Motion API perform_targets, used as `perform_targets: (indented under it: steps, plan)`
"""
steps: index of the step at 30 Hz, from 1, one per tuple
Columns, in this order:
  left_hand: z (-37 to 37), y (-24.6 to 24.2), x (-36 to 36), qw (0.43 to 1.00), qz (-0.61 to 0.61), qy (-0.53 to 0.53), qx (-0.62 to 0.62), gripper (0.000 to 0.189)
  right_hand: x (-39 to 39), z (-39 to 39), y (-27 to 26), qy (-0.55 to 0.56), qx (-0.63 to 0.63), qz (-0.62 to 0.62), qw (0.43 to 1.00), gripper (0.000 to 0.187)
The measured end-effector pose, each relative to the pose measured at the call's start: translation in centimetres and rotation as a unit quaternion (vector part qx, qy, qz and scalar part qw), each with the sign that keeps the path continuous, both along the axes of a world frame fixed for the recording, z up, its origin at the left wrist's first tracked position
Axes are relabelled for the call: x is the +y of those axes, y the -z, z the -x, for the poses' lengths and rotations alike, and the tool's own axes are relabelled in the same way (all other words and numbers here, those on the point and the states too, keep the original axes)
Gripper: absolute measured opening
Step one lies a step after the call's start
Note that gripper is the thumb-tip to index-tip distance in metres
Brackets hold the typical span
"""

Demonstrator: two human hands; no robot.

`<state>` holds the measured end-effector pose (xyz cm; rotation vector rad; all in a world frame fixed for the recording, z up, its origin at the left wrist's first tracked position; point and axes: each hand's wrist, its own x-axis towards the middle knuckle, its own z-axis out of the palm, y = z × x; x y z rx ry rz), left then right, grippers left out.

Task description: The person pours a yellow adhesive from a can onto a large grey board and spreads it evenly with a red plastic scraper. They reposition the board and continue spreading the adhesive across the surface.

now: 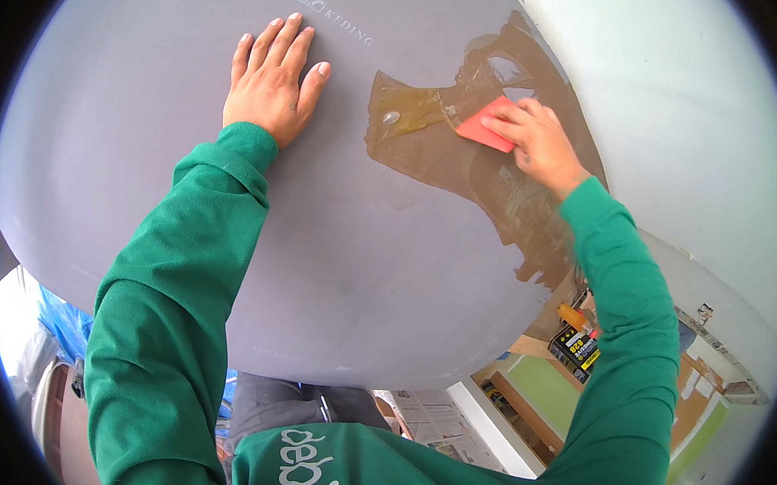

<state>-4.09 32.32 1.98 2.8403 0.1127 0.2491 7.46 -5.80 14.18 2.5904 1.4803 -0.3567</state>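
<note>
A broad grey sheet [361, 274], printed with light lettering near its far side, spreads before me. My left hand [268, 84] lies flat on it, palm down, fingers slightly apart and holding nothing. In my right hand [541, 142] is a flat red spreader [488, 124], pinched between thumb and fingers. Its edge meets a wet, glossy brown patch of adhesive [444, 154] on the right part of the sheet. A thicker yellowish pool of adhesive [417, 110] with a pale, shiny spot lies just left of the spreader. Small bare gaps show within the coating beyond it.
A white surface [680, 106] borders the sheet on the right. Below my right forearm are a black and yellow can [572, 347] with writing and an orange container [574, 317]. Printed newspaper [442, 427] lies beneath the near edge; blue plastic sheeting [65, 316] is at left.
</note>
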Motion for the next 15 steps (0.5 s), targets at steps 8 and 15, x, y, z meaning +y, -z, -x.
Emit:
perform_targets:
  steps: [8,15]
  plan:
    - [-0.1,-0.1,-0.1,1.0,-0.021,-0.003,0.004,0.059,-3.1,-7.3,1.0,0.157,-0.022,-0.146,0.976,0.049]
    - [0.0,0.0,-0.1,1.0,-0.006,-0.002,0.006,0.061,-3.8,-4.6,2.6,0.111,-0.059,-0.099,0.987,0.051]
